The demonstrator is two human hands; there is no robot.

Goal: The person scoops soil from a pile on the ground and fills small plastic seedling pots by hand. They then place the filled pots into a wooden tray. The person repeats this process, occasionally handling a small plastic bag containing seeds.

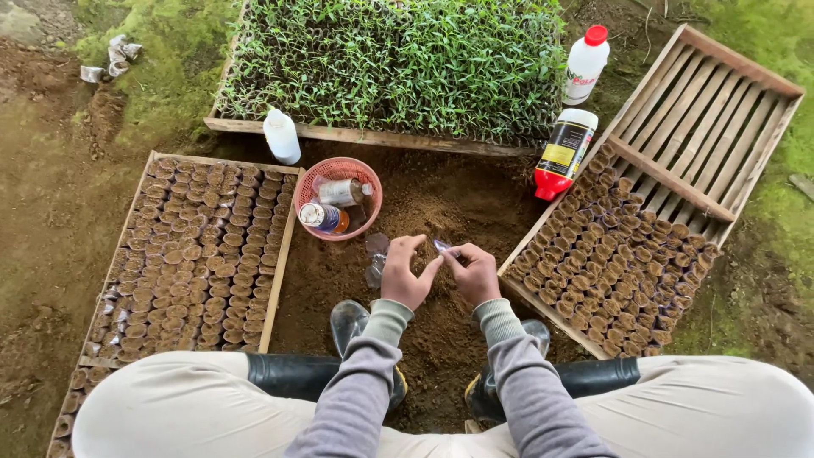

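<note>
Brown loose soil (441,203) underfoot, between two wooden trays. Left hand (405,273) and right hand (475,273) raised close together above that soil, fingertips nearly meeting. Right fingers (454,254) pinched together on a small clear plastic sleeve (443,246); left fingers (415,246) curled and slightly apart, index tip just beside the same sleeve, contact too fine to tell. Grey knitted cuffs on both wrists, pale trousers and black rubber boots (352,326) below.

Just left of the hands, a bunch of clear plastic sleeves (376,259) lying on the soil. Further up, a round pink plastic basket (337,198) holding a few small bottles and tins. Beside it, a white plastic bottle (281,136) standing against the wooden frame of green seedlings (398,64).

On the left, a shallow wooden tray packed with small soil-filled plastic pots (199,254). On the right, a slatted wooden tray (678,161), lower half filled with similar soil pots, upper half bare slats. Near its upper corner, a black-labelled bottle with red cap (564,153) lying down, and a white bottle with red cap (585,64) upright.
</note>
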